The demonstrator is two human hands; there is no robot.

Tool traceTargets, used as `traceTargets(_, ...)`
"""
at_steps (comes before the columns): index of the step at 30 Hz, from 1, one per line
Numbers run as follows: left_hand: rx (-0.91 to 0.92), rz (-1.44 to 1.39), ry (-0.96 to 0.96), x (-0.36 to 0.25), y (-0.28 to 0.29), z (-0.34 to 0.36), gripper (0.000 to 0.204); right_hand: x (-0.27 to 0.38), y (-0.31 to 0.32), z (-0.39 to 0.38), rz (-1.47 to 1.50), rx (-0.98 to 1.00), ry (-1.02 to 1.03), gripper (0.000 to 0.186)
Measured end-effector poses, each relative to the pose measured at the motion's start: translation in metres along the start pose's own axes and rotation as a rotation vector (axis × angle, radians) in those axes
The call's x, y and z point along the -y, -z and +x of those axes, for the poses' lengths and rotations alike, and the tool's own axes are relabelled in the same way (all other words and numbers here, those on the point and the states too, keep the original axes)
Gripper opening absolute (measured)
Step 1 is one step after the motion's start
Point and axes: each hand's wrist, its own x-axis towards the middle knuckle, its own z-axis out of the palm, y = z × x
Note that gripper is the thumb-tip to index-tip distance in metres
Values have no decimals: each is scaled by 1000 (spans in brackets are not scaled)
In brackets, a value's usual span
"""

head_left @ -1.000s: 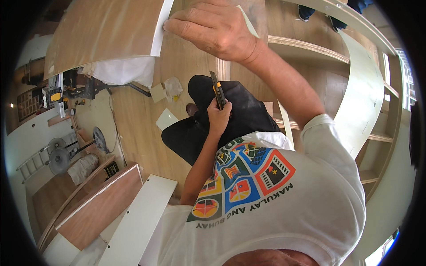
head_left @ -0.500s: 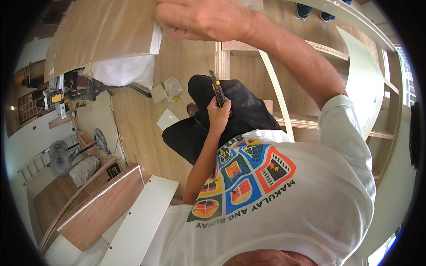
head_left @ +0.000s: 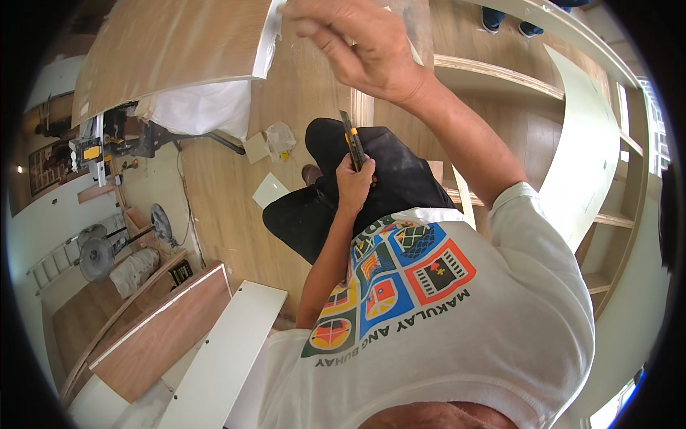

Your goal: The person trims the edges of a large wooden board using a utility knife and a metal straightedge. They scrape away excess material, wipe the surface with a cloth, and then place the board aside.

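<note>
My left hand [head_left: 357, 171] is closed round a black and yellow utility knife [head_left: 353, 139], held blade upward over the black-trousered lap [head_left: 389, 164]. My right hand [head_left: 361, 50] is raised at the top, fingers bent but apart, their tips at or very near the white edge strip [head_left: 269, 43] of a wooden board [head_left: 171, 43]; whether they touch it I cannot tell. The lower part of that strip looks uneven. Under the board are white plastic sheeting [head_left: 200, 107] and a dark metal stand with yellow parts [head_left: 91, 153].
At right are wooden shelving frames [head_left: 500, 71] and a pale sheet [head_left: 579, 143]; another person's shoes [head_left: 529, 27] show beyond them. Boards [head_left: 161, 329] lie at lower left, near a fan [head_left: 96, 257] and a ladder [head_left: 53, 264]. Scraps [head_left: 270, 189] lie on the floor.
My right hand moved up-left over the board's edge, then back right and slightly down, its grip on the edge loosened. My left hand with the knife stays almost still.
</note>
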Motion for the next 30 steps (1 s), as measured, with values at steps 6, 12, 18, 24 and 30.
traceTargets(6, 3, -15, -26, 2, 1, 2, 7, -6, -4, -9, -271, -30, 284, 29)
traceTargets(12, -1, -12, -20, 1, 1, 1, 8, -11, -1, -3, -407, 110, 456, 31)
traceTargets(18, -20, -18, -26, -2, -3, 1, 8, -16, 2, 14, -243, 104, 563, 31)
traceTargets(24, -21, -11, 0, 1, -2, 2, 8, -15, -9, 18, -97, -4, 357, 15)
traceTargets(30, -30, 8, 12, -4, -5, 0, 8, -38, -1, 4, 447, -413, -383, 13)
